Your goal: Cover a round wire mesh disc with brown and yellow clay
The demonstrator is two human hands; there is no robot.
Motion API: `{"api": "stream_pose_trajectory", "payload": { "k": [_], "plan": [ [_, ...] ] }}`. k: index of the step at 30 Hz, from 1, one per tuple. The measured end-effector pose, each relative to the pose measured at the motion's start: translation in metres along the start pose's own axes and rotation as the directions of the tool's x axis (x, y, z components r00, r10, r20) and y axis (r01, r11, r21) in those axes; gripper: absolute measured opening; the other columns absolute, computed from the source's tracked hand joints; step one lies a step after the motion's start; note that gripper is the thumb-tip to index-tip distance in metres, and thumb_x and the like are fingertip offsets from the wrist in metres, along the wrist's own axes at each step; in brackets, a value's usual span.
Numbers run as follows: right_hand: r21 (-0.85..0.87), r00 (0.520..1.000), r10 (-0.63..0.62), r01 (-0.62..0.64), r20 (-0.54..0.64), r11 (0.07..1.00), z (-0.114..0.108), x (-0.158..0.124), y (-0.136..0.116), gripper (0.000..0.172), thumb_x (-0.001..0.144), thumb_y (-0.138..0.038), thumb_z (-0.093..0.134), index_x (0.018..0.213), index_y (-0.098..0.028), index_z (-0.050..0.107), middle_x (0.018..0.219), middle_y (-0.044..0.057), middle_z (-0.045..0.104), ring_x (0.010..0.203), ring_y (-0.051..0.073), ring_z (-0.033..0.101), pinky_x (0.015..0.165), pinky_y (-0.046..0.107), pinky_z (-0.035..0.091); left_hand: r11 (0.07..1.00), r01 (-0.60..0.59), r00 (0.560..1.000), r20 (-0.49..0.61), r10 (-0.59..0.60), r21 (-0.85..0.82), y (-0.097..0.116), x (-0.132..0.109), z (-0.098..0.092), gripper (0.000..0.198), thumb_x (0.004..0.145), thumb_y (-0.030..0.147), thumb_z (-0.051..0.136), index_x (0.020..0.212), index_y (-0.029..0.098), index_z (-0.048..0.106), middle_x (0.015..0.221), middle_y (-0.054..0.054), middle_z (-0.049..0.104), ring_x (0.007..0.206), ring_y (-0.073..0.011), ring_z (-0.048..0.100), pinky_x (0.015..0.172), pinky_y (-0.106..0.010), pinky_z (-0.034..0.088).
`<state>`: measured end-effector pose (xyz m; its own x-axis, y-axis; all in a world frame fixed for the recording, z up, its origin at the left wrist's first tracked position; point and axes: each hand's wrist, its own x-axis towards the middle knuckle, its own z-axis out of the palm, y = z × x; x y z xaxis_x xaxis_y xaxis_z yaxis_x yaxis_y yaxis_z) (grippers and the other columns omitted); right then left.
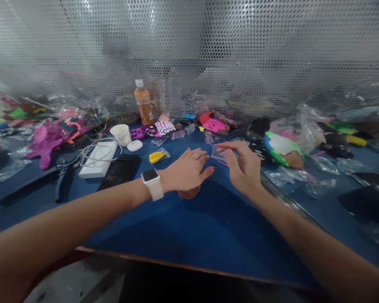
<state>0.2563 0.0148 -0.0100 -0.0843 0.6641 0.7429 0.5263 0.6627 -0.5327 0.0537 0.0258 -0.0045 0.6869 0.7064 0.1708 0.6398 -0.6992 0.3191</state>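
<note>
My left hand (188, 169), with a white-banded watch (153, 184) on its wrist, lies palm down over a brown lump (189, 193) on the blue table (189, 235). Its fingers are stretched out, and most of the lump is hidden beneath the palm. To the right, my right hand (241, 164) is raised a little with thumb and index finger bent towards each other. Its fingertips are at a small clear bag (219, 152); whether they grip it cannot be made out. A thin pink stick (222, 163) lies just below the fingertips.
Left are a yellow packet (157, 157), black pouch (121, 168), white box with cable (97, 162), dark pliers (60, 176), cup (121, 134) and drink bottle (144, 105). A green-and-white clay piece (282, 147) lies right. Behind stands a perforated metal screen (189, 50).
</note>
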Motion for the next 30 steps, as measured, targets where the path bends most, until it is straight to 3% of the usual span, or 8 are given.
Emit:
{"api": "stream_pose_trajectory", "payload": {
  "k": [3,5,15,19,21,23,26,30],
  "plan": [
    [0.036,0.998,0.013,-0.010,-0.064,0.999,-0.003,0.002,-0.003,0.022,0.107,-0.037,0.053,0.112,-0.027,0.072,0.101,0.005,0.075,0.099,0.024,0.069,0.093,0.044,0.053,0.997,0.005,0.995,0.103,-0.013,0.074,0.010,0.013,0.015,0.079,0.109,0.065,0.029,0.162,0.007,0.038,0.173,-0.022,0.028,0.164,-0.0410,0.013,0.132,-0.064,0.011],
    [0.030,0.998,0.007,-0.005,-0.068,1.000,-0.006,0.003,-0.004,0.022,0.107,-0.036,0.052,0.112,-0.027,0.072,0.101,0.005,0.075,0.100,0.025,0.068,0.093,0.044,0.053,0.995,-0.017,0.992,0.122,0.005,0.099,0.013,0.015,0.024,0.082,0.109,0.066,0.025,0.166,0.008,0.029,0.175,-0.021,0.022,0.165,-0.0404,0.010,0.132,-0.064,0.008],
    [-0.048,0.995,-0.093,0.094,0.019,0.994,-0.007,0.002,-0.016,0.023,0.108,-0.034,0.048,0.110,-0.028,0.070,0.104,0.007,0.075,0.107,0.028,0.065,0.099,0.049,0.050,0.995,-0.055,0.998,0.023,0.053,0.087,0.010,0.007,0.036,0.075,0.108,0.068,0.023,0.165,0.020,0.035,0.173,-0.017,0.031,0.162,-0.0465,0.014,0.126,-0.078,0.006],
    [-0.037,0.994,-0.103,0.105,0.040,0.994,-0.005,0.001,-0.021,0.022,0.108,-0.033,0.048,0.110,-0.029,0.069,0.107,0.006,0.074,0.106,0.027,0.065,0.100,0.049,0.049,0.995,-0.055,0.998,-0.003,0.056,0.083,0.011,0.006,0.039,0.069,0.109,0.063,0.031,0.164,0.021,0.036,0.174,-0.017,0.027,0.163,-0.0462,0.009,0.125,-0.079,-0.001],
    [-0.039,0.991,-0.121,0.123,0.049,0.992,-0.004,0.001,-0.023,0.021,0.107,-0.033,0.048,0.111,-0.029,0.069,0.108,0.006,0.074,0.107,0.027,0.065,0.100,0.050,0.049,0.999,-0.049,0.998,-0.027,0.049,-0.021,0.009,0.007,0.038,0.063,0.109,0.058,0.038,0.161,0.022,0.041,0.173,-0.015,0.030,0.164,-0.0437,0.011,0.126,-0.078,-0.003],
    [-0.045,0.989,-0.139,0.141,0.055,0.989,-0.003,0.000,-0.023,0.021,0.107,-0.032,0.049,0.112,-0.028,0.068,0.109,0.007,0.074,0.108,0.028,0.064,0.099,0.050,0.049,0.970,-0.026,0.997,-0.075,0.008,-0.241,0.002,0.010,0.032,0.051,0.110,0.050,0.040,0.154,0.025,0.048,0.168,-0.011,0.042,0.162,-0.0374,0.024,0.130,-0.073,0.005],
    [-0.040,0.990,-0.128,0.130,0.053,0.991,0.000,-0.001,-0.022,0.021,0.107,-0.033,0.049,0.116,-0.027,0.068,0.111,0.007,0.074,0.109,0.028,0.064,0.100,0.050,0.049,0.881,-0.015,0.983,-0.169,-0.074,-0.473,-0.015,0.008,0.014,0.045,0.114,0.038,0.024,0.148,0.026,0.052,0.155,-0.010,0.057,0.149,-0.0242,0.050,0.129,-0.052,0.035],
    [-0.029,0.986,-0.086,0.091,0.144,0.995,0.007,-0.007,-0.021,0.025,0.107,-0.039,0.052,0.127,-0.028,0.063,0.126,0.010,0.070,0.121,0.029,0.063,0.106,0.054,0.050,0.844,-0.051,0.950,-0.288,-0.124,-0.534,-0.032,-0.010,-0.011,0.039,0.111,0.039,0.038,0.141,0.020,0.056,0.151,-0.012,0.060,0.143,-0.0245,0.054,0.126,-0.046,0.039]
  ]
}}
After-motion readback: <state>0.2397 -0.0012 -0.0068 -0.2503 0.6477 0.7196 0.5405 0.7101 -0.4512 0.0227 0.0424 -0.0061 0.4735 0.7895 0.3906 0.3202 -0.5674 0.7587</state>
